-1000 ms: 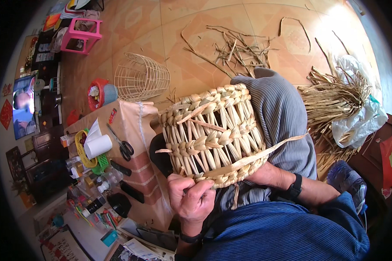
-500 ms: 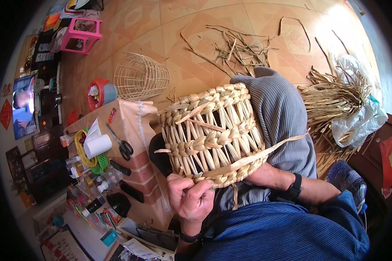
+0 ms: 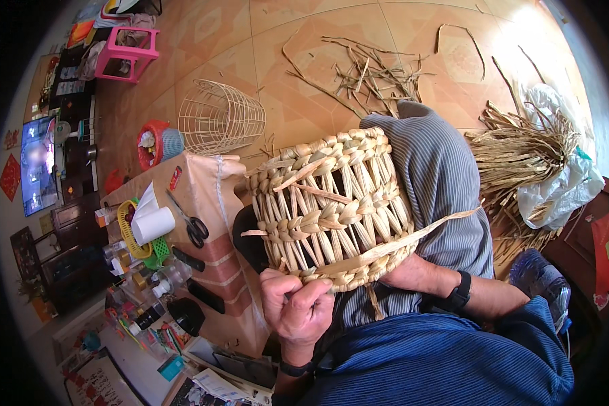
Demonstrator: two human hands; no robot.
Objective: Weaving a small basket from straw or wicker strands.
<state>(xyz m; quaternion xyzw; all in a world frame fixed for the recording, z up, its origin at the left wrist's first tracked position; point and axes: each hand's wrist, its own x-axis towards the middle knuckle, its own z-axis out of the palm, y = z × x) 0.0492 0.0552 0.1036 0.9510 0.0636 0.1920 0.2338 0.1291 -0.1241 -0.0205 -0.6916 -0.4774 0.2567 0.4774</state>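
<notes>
A woven straw basket (image 3: 338, 216) of pale braided bands and open upright strands lies on its side across my lap. My left hand (image 3: 296, 308) is closed at its near-left edge, thumb and fingers pinching the braided rim. From the right, my right hand (image 3: 413, 274) reaches behind the near rim; the basket hides its fingers. A long flat straw strand (image 3: 446, 220) runs along that rim and sticks out to the right over my trouser leg. Below the rim dangles a short strand end (image 3: 374, 302).
To the left, a covered table (image 3: 210, 183) holds scissors (image 3: 196, 231), a paper roll (image 3: 153, 225) and bottles. A wire-like basket frame (image 3: 223, 118) and a red bin (image 3: 152, 145) stand beyond it. Dried stalks (image 3: 379, 74) litter the tiled floor; a stalk bundle (image 3: 521, 149) lies right beside a plastic bag (image 3: 555, 196).
The strand end dangling below the rim has swung slightly to the right. Both hands keep nearly the same place on the basket.
</notes>
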